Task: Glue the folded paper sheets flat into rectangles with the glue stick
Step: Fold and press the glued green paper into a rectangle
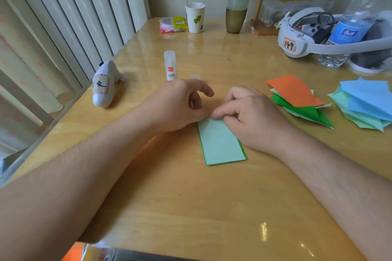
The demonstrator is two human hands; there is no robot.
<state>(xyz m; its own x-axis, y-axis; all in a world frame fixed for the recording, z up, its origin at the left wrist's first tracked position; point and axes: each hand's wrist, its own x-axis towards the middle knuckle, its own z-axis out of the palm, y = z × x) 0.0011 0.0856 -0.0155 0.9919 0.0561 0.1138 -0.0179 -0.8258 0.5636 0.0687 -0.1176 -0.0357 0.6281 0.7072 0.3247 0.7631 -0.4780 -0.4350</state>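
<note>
Both hands pinch the far end of the paper (221, 144): left hand (180, 105), right hand (252, 116). Long axis runs 12–6. Glue stick (170, 65) at 11, nearer left hand.

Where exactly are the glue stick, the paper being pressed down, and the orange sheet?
glue stick (170, 68): head view, on its white labelled body.
pale green folded paper (220, 144): head view, on its bare middle, below the fingers.
orange sheet (293, 90): head view, on its centre, atop the pile.

Wood tabletop (191, 207): folded paper (221, 144) central; glue stick (170, 65) behind it, paper stacks (297, 99) to its right.
</note>
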